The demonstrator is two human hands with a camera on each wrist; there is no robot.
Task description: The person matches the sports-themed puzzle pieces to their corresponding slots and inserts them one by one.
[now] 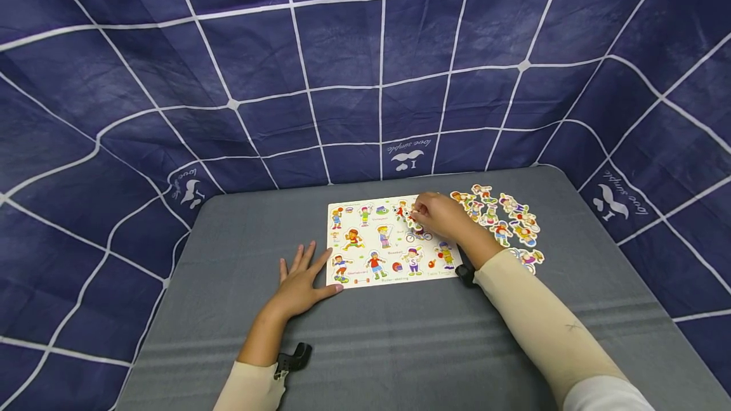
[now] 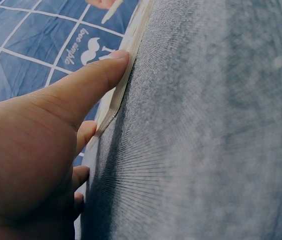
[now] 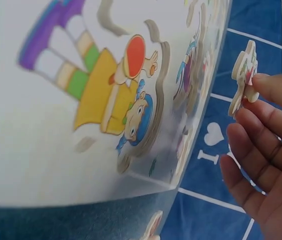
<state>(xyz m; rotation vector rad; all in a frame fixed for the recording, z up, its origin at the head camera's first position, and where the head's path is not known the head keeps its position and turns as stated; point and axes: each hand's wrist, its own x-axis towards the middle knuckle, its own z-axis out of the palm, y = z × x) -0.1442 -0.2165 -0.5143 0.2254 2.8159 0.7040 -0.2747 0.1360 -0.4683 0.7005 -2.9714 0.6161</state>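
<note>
A white wooden puzzle board [image 1: 365, 240] printed with children playing sports lies on the grey table. My right hand [image 1: 441, 215] is over the board's upper right part and pinches a small wooden puzzle piece [image 3: 245, 77] between thumb and fingers. In the right wrist view the piece is held up off the board, its pale edge showing. The left hand [image 1: 299, 281] rests at the board's lower left corner with fingers spread. Its thumb [image 2: 115, 64] touches the board's edge in the left wrist view. A recess with a table-tennis player [image 1: 444, 255] shows on the board's right side.
Several loose puzzle pieces [image 1: 502, 224] lie in a cluster on the table right of the board, some near the right forearm. A blue curtain [image 1: 354, 81] with white lines stands behind the table and along its sides.
</note>
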